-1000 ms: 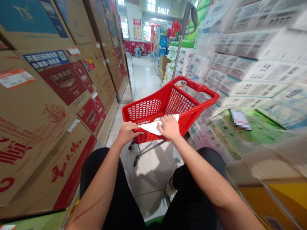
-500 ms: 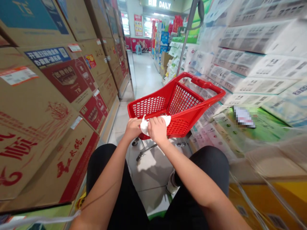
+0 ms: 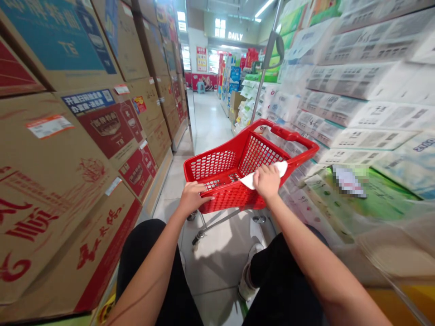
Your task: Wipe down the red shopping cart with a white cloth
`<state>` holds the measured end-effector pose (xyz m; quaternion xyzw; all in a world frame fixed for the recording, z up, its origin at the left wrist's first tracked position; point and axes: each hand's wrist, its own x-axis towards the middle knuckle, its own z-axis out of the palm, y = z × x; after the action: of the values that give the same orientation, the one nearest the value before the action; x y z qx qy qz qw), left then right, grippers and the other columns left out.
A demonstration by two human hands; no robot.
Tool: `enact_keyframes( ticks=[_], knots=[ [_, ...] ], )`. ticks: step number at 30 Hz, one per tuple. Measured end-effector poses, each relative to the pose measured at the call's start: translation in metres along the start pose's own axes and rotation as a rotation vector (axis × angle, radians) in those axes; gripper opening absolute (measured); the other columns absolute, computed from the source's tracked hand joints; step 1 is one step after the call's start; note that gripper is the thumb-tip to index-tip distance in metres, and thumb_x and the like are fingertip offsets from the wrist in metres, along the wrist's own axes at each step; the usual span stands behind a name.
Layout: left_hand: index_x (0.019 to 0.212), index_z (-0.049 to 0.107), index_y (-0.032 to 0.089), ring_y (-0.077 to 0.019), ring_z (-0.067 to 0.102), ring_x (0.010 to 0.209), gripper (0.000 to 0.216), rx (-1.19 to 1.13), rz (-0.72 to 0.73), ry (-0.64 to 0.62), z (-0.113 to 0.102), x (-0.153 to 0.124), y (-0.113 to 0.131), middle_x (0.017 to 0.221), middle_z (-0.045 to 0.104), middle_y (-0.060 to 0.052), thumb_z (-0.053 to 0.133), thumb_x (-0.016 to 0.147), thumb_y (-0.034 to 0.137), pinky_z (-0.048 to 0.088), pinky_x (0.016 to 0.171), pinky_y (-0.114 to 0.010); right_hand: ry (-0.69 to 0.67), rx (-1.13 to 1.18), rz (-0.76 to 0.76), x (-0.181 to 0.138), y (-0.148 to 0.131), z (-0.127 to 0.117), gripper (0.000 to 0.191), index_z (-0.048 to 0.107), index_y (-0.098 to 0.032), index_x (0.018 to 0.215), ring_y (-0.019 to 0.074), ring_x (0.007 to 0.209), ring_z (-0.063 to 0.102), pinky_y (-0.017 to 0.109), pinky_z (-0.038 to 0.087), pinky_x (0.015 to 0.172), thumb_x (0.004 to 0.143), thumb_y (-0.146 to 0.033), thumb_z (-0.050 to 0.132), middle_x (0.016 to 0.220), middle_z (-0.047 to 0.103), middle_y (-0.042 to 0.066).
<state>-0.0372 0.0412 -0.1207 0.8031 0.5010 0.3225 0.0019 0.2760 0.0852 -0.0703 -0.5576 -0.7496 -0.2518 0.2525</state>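
A red plastic shopping cart (image 3: 217, 202) with perforated basket walls stands before my knees, its handle toward the right. My left hand (image 3: 193, 197) grips the corner of the near rim, fingers over the top and thumb along the outer wall. Farther right along the same rim, my right hand (image 3: 267, 180) is closed on a white cloth (image 3: 249, 181), pressing it against the rim close to the handle end. One end of the cloth sticks out past my fingers on each side. The basket's slotted floor shows between its walls.
Stacked cardboard boxes (image 3: 41, 181) line the left side. On the right rise piles of white wrapped packs (image 3: 340, 122) and a green pack (image 3: 387, 190). A metal pole (image 3: 260, 90) stands behind the cart. Down the aisle is a blue stool (image 3: 201, 87).
My right hand has slid the white cloth rightward along the rim, away from my left hand. My left hand stays at the rim's left corner. The view has tilted up slightly.
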Motion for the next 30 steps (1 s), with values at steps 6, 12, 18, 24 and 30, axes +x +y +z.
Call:
enact_keyframes(
  ticks=[6, 12, 18, 24, 30],
  knots=[
    [0.058, 0.056, 0.019, -0.0152, 0.045, 0.065, 0.031, -0.008, 0.009, -0.024, -0.001, 0.001, 0.004, 0.063, 0.060, 0.000, 0.061, 0.086, 0.030, 0.030, 0.070, -0.034, -0.078, 0.263, -0.174, -0.031, -0.143, 0.008, 0.029, 0.062, -0.020, 0.095, 0.0262, 0.093, 0.046, 0.041, 0.031, 0.090, 0.101, -0.036, 0.038, 0.096, 0.061, 0.010],
    [0.060, 0.058, 0.020, -0.0156, 0.049, 0.069, 0.040, -0.053, 0.007, -0.066, -0.015, -0.007, -0.008, 0.065, 0.063, 0.001, 0.070, 0.080, 0.052, 0.033, 0.074, -0.033, -0.124, 0.099, -0.368, -0.013, -0.025, -0.005, 0.033, 0.062, -0.019, 0.089, 0.0243, 0.086, 0.047, 0.038, 0.032, 0.084, 0.102, -0.035, 0.036, 0.086, 0.061, 0.009],
    [0.057, 0.054, 0.020, -0.0161, 0.050, 0.070, 0.048, -0.038, -0.008, -0.032, -0.013, -0.008, -0.007, 0.064, 0.062, 0.000, 0.069, 0.076, 0.062, 0.033, 0.072, -0.033, 0.005, -0.044, -0.127, 0.012, 0.072, -0.016, 0.031, 0.062, -0.020, 0.077, 0.0264, 0.086, 0.047, 0.040, 0.032, 0.085, 0.096, -0.028, 0.040, 0.079, 0.060, 0.010],
    [0.059, 0.057, 0.020, -0.0154, 0.048, 0.068, 0.038, -0.024, -0.017, -0.007, -0.005, -0.004, -0.001, 0.066, 0.062, 0.000, 0.071, 0.079, 0.049, 0.032, 0.072, -0.033, 0.038, 0.186, 0.006, -0.021, -0.102, 0.002, 0.026, 0.060, -0.022, 0.079, 0.0267, 0.088, 0.046, 0.041, 0.033, 0.086, 0.096, -0.029, 0.043, 0.085, 0.060, 0.009],
    [0.059, 0.056, 0.020, -0.0146, 0.047, 0.066, 0.033, -0.040, 0.011, -0.059, -0.015, -0.007, -0.008, 0.063, 0.061, 0.001, 0.065, 0.084, 0.039, 0.031, 0.070, -0.033, -0.084, 0.284, -0.236, -0.030, -0.145, 0.000, 0.028, 0.061, -0.022, 0.092, 0.0258, 0.092, 0.047, 0.039, 0.033, 0.088, 0.101, -0.038, 0.040, 0.093, 0.061, 0.009]
  ],
)
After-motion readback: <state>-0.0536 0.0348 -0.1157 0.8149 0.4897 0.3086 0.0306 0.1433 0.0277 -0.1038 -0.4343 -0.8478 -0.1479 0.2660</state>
